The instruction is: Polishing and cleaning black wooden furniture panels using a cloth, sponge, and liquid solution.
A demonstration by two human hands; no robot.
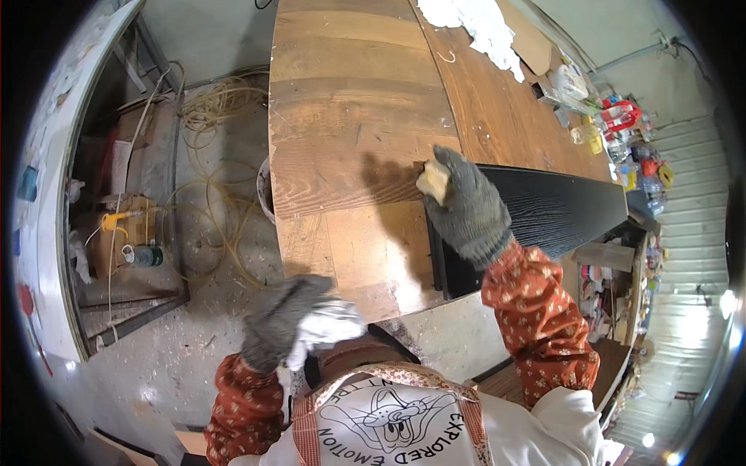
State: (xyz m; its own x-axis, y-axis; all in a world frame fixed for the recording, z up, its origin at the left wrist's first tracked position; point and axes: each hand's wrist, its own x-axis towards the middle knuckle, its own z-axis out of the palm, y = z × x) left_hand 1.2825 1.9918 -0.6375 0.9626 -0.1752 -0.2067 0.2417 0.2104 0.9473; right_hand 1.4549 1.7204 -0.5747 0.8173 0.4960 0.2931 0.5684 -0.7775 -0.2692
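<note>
Wooden tabletop [350, 116] is seen from above. At its near edge, a yellow sponge [434, 180] is pinched in the gloved right hand [466, 206], against the end of a black board [559, 210]. Below the tabletop, a white cloth [326, 326] is clutched in the gloved left hand [287, 318].

At the far end of the wooden bench [350, 101] lies a crumpled white cloth [482, 27]. Bottles and small containers [622, 144] crowd its far right edge. On the floor [225, 256] left of the bench, yellowish hose [214, 109] lies in loose coils beside a cardboard box [124, 233].
</note>
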